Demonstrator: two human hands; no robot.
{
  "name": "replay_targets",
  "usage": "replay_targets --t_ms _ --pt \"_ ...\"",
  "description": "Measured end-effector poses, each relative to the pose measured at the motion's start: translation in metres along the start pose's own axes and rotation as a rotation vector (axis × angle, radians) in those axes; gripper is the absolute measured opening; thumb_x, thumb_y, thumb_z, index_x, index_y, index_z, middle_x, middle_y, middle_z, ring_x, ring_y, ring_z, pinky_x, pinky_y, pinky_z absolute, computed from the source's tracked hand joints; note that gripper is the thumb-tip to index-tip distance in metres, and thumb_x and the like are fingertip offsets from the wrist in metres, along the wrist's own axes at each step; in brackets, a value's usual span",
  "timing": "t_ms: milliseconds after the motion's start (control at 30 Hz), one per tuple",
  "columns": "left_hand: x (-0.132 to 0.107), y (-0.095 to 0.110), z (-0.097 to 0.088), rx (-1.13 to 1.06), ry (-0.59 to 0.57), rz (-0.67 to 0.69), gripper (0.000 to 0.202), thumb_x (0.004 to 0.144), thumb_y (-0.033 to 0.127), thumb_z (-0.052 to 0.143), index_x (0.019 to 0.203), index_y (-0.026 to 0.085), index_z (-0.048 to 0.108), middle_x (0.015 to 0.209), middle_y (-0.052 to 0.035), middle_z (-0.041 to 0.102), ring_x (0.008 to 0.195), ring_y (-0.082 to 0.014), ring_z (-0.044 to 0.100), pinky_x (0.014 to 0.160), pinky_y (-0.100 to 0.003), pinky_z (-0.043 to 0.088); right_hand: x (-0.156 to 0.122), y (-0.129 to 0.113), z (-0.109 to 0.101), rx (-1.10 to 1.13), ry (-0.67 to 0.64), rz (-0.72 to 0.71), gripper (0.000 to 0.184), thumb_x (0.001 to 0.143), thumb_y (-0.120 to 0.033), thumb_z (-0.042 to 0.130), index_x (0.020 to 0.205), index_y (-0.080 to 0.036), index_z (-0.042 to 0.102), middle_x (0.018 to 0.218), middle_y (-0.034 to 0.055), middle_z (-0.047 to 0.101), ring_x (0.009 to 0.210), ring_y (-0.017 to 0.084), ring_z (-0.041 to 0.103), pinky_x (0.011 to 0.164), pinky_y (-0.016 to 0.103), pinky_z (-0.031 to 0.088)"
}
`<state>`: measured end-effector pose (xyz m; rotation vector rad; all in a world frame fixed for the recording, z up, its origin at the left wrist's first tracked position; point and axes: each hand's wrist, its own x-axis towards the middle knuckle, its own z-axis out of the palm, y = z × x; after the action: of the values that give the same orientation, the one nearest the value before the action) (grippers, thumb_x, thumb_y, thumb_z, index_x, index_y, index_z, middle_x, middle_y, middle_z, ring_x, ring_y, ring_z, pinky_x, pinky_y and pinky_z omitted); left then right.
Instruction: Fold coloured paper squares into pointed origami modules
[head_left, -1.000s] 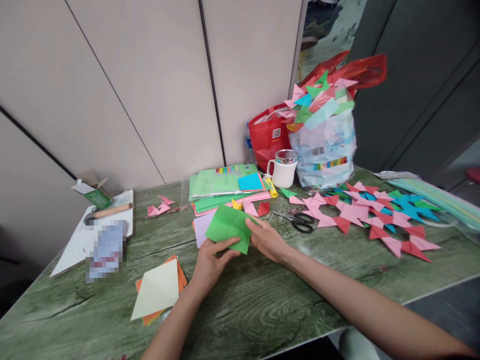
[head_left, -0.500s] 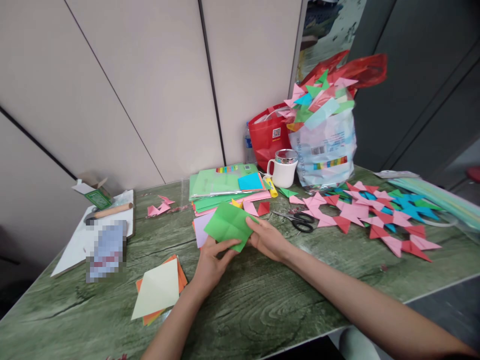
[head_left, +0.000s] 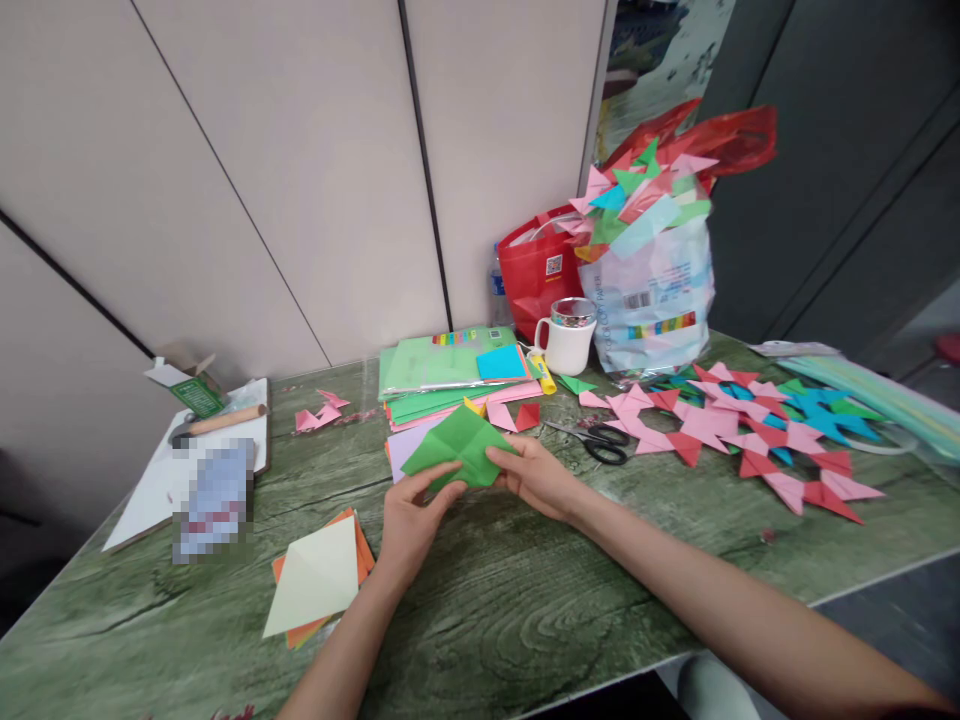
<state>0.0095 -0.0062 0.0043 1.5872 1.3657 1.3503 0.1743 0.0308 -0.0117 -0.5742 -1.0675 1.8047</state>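
Between my two hands is a green sheet of origami paper with crossing creases, held up above the table. My left hand pinches its lower left edge between thumb and fingers. At the right edge my right hand grips it, thumb on top and the other fingers underneath. Behind the green sheet lies a purple sheet, partly covered by it. A stack of paper squares, pale yellow on top and orange below, rests left of my left forearm.
Black scissors and folded pink, red and blue paper pieces lie to the right. Paper packs, a white mug and a stuffed plastic bag stand behind. A hammer rests on a white board at left.
The green paper has tilted and its near corner no longer hangs down. My left hand has shifted slightly left along its edge; my right hand has hardly moved.
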Motion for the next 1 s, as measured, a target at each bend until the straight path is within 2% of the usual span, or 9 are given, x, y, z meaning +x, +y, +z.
replay_targets --t_ms 133,267,400,567,633,700,833,900,1000 --pt "-0.0014 0.0008 0.0020 -0.119 0.058 -0.034 0.052 0.061 0.024 0.072 0.111 0.026 0.060 0.106 -0.0011 0.066 0.098 -0.0233 0.059 0.086 -0.035 0.045 -0.0025 0.0012 -0.0006 -0.139 -0.029 -0.031 0.034 0.065 -0.034 0.070 0.093 -0.017 0.063 0.083 0.0020 0.067 0.076 0.017 0.061 0.073 0.033 0.047" --pt "-0.0038 0.0012 0.0053 -0.141 0.059 -0.033 0.081 0.062 0.023 0.072 0.133 0.028 0.033 0.130 -0.0043 0.049 0.107 -0.0225 0.054 0.087 -0.031 0.045 -0.0059 -0.0036 0.0025 -0.457 0.025 -0.087 0.041 0.053 -0.030 0.078 0.089 -0.015 0.064 0.081 0.0005 0.065 0.074 0.017 0.057 0.068 0.028 0.044" --pt "-0.0040 0.0059 0.0068 -0.192 0.048 -0.040 0.103 0.060 0.023 0.074 0.139 0.029 0.009 0.128 -0.0077 0.051 0.093 -0.0201 0.062 0.078 -0.029 0.050 -0.0067 -0.0047 0.0042 -0.526 0.103 -0.100 0.037 0.053 -0.030 0.077 0.085 -0.014 0.065 0.074 -0.0005 0.064 0.067 0.016 0.055 0.063 0.026 0.042" --pt "-0.0008 0.0057 0.0063 -0.388 0.005 -0.124 0.115 0.057 0.020 0.076 0.139 0.027 -0.003 0.103 -0.0080 0.067 0.083 -0.0194 0.066 0.073 -0.030 0.051 -0.0052 -0.0041 0.0026 -0.510 0.169 -0.085 0.032 0.051 -0.028 0.077 0.077 -0.013 0.064 0.066 -0.0020 0.061 0.059 0.013 0.051 0.057 0.024 0.039" --pt "0.0004 0.0032 0.0057 -0.432 -0.011 -0.208 0.111 0.056 0.019 0.077 0.140 0.023 0.003 0.089 -0.0058 0.072 0.075 -0.0196 0.067 0.071 -0.033 0.052 -0.0048 -0.0041 0.0023 -0.505 0.183 -0.082 0.030 0.051 -0.028 0.077 0.074 -0.013 0.063 0.064 -0.0025 0.060 0.057 0.012 0.050 0.055 0.023 0.038" --pt "0.0010 0.0008 0.0052 -0.459 -0.059 -0.291 0.099 0.056 0.021 0.076 0.137 0.017 0.020 0.079 -0.0054 0.073 0.069 -0.0207 0.068 0.068 -0.035 0.053 -0.0046 -0.0033 0.0020 -0.494 0.197 -0.079 0.029 0.051 -0.028 0.077 0.071 -0.013 0.062 0.061 -0.0028 0.059 0.056 0.012 0.050 0.053 0.023 0.038" --pt "0.0009 -0.0011 0.0052 -0.462 -0.074 -0.383 0.056 0.053 0.024 0.077 0.104 0.007 0.057 0.070 -0.0071 0.072 0.064 -0.0238 0.068 0.066 -0.038 0.054 -0.0044 0.0005 0.0013 -0.425 0.182 -0.055 0.029 0.052 -0.028 0.077 0.072 -0.013 0.061 0.063 -0.0013 0.061 0.056 0.013 0.053 0.054 0.024 0.041" --pt "0.0006 -0.0007 0.0055 -0.455 -0.048 -0.398 0.042 0.052 0.024 0.077 0.087 0.007 0.063 0.066 -0.0069 0.072 0.062 -0.0242 0.067 0.067 -0.039 0.055 -0.0043 0.0023 0.0011 -0.402 0.170 -0.048 0.029 0.052 -0.027 0.077 0.072 -0.013 0.062 0.064 -0.0006 0.062 0.057 0.013 0.055 0.055 0.025 0.043" --pt "0.0002 0.0003 0.0056 -0.459 -0.040 -0.409 0.035 0.051 0.022 0.078 0.080 0.007 0.065 0.067 -0.0073 0.072 0.062 -0.0240 0.068 0.065 -0.037 0.056 -0.0039 0.0036 0.0011 -0.381 0.168 -0.044 0.028 0.051 -0.027 0.077 0.071 -0.014 0.062 0.063 -0.0006 0.063 0.056 0.014 0.056 0.055 0.025 0.044"
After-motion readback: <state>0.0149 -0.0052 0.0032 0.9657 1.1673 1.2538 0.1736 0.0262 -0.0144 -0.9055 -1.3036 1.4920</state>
